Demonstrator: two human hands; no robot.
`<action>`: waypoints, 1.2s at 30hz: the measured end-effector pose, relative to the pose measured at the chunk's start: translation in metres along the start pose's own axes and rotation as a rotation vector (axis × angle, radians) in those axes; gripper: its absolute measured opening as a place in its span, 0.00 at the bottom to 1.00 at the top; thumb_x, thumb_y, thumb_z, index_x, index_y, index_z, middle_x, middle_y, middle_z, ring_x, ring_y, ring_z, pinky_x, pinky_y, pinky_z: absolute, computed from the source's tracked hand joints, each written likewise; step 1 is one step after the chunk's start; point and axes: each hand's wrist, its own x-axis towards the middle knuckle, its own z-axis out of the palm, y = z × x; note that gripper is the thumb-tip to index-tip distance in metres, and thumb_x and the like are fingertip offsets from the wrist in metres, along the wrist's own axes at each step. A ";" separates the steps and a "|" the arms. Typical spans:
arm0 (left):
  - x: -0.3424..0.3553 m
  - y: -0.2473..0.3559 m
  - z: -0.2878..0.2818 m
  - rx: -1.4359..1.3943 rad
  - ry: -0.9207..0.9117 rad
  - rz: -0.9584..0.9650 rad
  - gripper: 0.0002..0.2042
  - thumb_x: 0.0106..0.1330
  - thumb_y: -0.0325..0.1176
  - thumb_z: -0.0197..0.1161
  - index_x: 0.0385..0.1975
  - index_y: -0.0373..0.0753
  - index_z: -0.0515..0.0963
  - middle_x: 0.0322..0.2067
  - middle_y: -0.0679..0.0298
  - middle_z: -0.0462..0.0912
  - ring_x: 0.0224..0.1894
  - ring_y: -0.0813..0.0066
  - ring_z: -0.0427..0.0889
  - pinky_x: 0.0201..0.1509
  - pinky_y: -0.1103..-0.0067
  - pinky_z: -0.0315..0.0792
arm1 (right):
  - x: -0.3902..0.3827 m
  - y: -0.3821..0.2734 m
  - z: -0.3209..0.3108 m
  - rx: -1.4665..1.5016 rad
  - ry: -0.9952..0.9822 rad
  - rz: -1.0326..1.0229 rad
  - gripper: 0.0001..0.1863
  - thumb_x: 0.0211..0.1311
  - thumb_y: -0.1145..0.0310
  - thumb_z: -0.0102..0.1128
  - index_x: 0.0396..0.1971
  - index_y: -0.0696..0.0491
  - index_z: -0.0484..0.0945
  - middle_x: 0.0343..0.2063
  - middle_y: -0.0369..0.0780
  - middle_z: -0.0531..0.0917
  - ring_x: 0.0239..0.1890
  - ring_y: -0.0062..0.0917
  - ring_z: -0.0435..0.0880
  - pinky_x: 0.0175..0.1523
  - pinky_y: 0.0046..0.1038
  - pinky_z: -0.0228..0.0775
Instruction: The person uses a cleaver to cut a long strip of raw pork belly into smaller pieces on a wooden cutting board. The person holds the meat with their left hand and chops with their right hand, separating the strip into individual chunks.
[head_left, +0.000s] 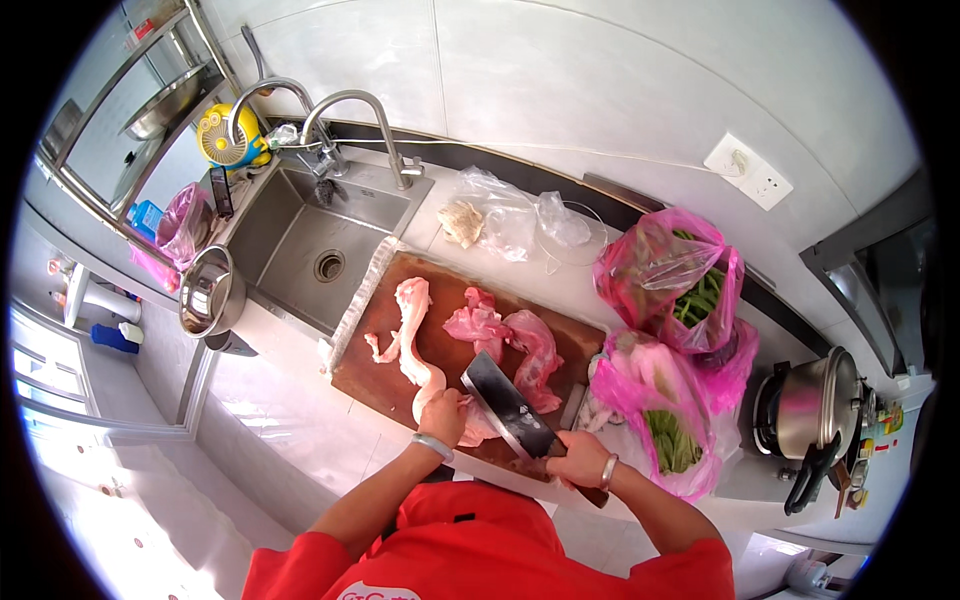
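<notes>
My right hand (580,460) is wrapped round the handle of a cleaver (507,402). Its dark, broad blade slants up and left over the wooden cutting board (380,380), beside my left hand. The fingers of my left hand (442,416) are closed on the near end of a long, pale piece of raw meat (410,335), perhaps poultry, which stretches away across the board. A pinkish bit of meat shows between that hand and the blade. Farther right on the board lie a raw meat chunk (478,320) and a longer raw piece (537,360), partly behind the blade.
Left of the board is a steel sink (310,245) with a curved faucet (375,105); a metal bowl (212,292) stands at its left. Pink bags of green vegetables (665,400) crowd the right side. Beyond them stands a lidded pot (812,405). Clear plastic bags (510,215) lie behind the board.
</notes>
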 end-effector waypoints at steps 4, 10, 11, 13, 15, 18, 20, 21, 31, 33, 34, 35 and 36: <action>-0.001 -0.003 -0.003 0.013 -0.007 0.039 0.07 0.58 0.28 0.54 0.33 0.33 0.75 0.32 0.47 0.78 0.35 0.48 0.78 0.41 0.62 0.73 | 0.017 0.005 0.004 0.004 -0.014 -0.023 0.09 0.49 0.69 0.56 0.26 0.60 0.72 0.12 0.39 0.76 0.12 0.23 0.77 0.19 0.27 0.69; 0.005 -0.012 -0.001 0.080 -0.124 0.110 0.06 0.58 0.26 0.51 0.32 0.32 0.71 0.30 0.44 0.77 0.34 0.47 0.78 0.39 0.61 0.73 | 0.026 -0.005 0.005 -0.010 -0.039 -0.046 0.10 0.48 0.70 0.56 0.29 0.61 0.74 0.11 0.40 0.77 0.12 0.24 0.78 0.20 0.29 0.70; 0.006 -0.013 -0.002 0.101 -0.146 0.114 0.05 0.58 0.26 0.51 0.32 0.32 0.71 0.29 0.44 0.77 0.33 0.47 0.78 0.39 0.61 0.73 | 0.028 -0.005 0.006 0.008 -0.041 -0.055 0.10 0.48 0.70 0.56 0.29 0.61 0.74 0.11 0.40 0.77 0.12 0.24 0.77 0.20 0.29 0.70; 0.008 -0.013 -0.004 0.095 -0.160 0.114 0.05 0.58 0.26 0.51 0.31 0.32 0.71 0.29 0.44 0.77 0.34 0.46 0.78 0.39 0.61 0.73 | 0.032 -0.005 0.007 0.041 -0.055 -0.058 0.10 0.48 0.70 0.56 0.29 0.62 0.73 0.11 0.40 0.77 0.12 0.25 0.77 0.19 0.29 0.70; 0.009 -0.012 -0.007 0.067 -0.159 0.130 0.05 0.58 0.25 0.51 0.31 0.32 0.72 0.30 0.44 0.77 0.34 0.47 0.78 0.39 0.61 0.73 | 0.036 -0.005 0.008 0.073 -0.079 -0.045 0.11 0.49 0.71 0.55 0.29 0.63 0.73 0.11 0.41 0.77 0.12 0.25 0.77 0.18 0.29 0.69; 0.008 -0.010 -0.013 -0.009 -0.137 0.177 0.06 0.58 0.25 0.51 0.32 0.31 0.74 0.30 0.45 0.77 0.35 0.48 0.78 0.40 0.63 0.73 | 0.044 -0.005 0.012 0.123 -0.093 -0.048 0.10 0.49 0.72 0.55 0.29 0.64 0.73 0.12 0.41 0.76 0.11 0.26 0.76 0.17 0.29 0.68; 0.008 -0.007 -0.015 -0.063 -0.123 0.220 0.07 0.58 0.25 0.51 0.33 0.32 0.75 0.31 0.46 0.78 0.36 0.49 0.78 0.41 0.65 0.72 | 0.054 0.000 0.015 0.153 -0.092 -0.070 0.08 0.50 0.72 0.55 0.28 0.61 0.73 0.11 0.40 0.76 0.11 0.25 0.76 0.17 0.28 0.68; 0.007 -0.004 -0.016 -0.111 -0.134 0.219 0.07 0.58 0.25 0.52 0.33 0.32 0.76 0.31 0.47 0.78 0.36 0.49 0.78 0.41 0.66 0.72 | 0.059 0.001 0.018 0.168 -0.092 -0.081 0.07 0.50 0.72 0.55 0.28 0.59 0.73 0.11 0.40 0.77 0.11 0.24 0.76 0.17 0.27 0.67; -0.014 -0.017 -0.040 -0.290 -0.079 0.089 0.07 0.59 0.24 0.52 0.35 0.32 0.76 0.35 0.47 0.77 0.33 0.50 0.78 0.40 0.68 0.73 | 0.061 -0.006 0.016 0.246 0.036 -0.126 0.08 0.50 0.73 0.55 0.30 0.61 0.71 0.11 0.38 0.75 0.10 0.23 0.75 0.15 0.27 0.66; -0.015 -0.021 -0.039 -0.208 0.040 0.245 0.07 0.60 0.24 0.52 0.35 0.32 0.76 0.38 0.47 0.77 0.31 0.50 0.78 0.38 0.69 0.73 | 0.048 -0.007 0.005 0.227 0.051 -0.133 0.09 0.51 0.73 0.55 0.31 0.62 0.71 0.11 0.39 0.75 0.10 0.24 0.75 0.15 0.28 0.66; -0.012 -0.017 -0.040 -0.208 0.085 0.344 0.06 0.62 0.24 0.52 0.33 0.31 0.75 0.40 0.49 0.76 0.29 0.57 0.79 0.34 0.72 0.74 | 0.044 -0.004 0.000 0.202 0.034 -0.139 0.09 0.51 0.73 0.55 0.32 0.61 0.72 0.11 0.38 0.74 0.10 0.23 0.75 0.16 0.27 0.66; -0.013 -0.010 -0.040 -0.302 0.090 0.291 0.06 0.63 0.25 0.52 0.33 0.31 0.75 0.38 0.51 0.77 0.29 0.60 0.79 0.33 0.73 0.73 | 0.039 -0.003 -0.003 0.190 0.026 -0.133 0.09 0.50 0.73 0.55 0.31 0.61 0.72 0.11 0.38 0.75 0.10 0.23 0.75 0.16 0.27 0.66; -0.015 -0.002 -0.040 -0.395 0.095 0.237 0.06 0.63 0.26 0.52 0.33 0.31 0.75 0.35 0.52 0.77 0.28 0.63 0.79 0.32 0.74 0.73 | 0.031 -0.004 -0.006 0.178 0.017 -0.127 0.08 0.49 0.74 0.55 0.30 0.60 0.73 0.11 0.38 0.75 0.10 0.22 0.74 0.17 0.27 0.65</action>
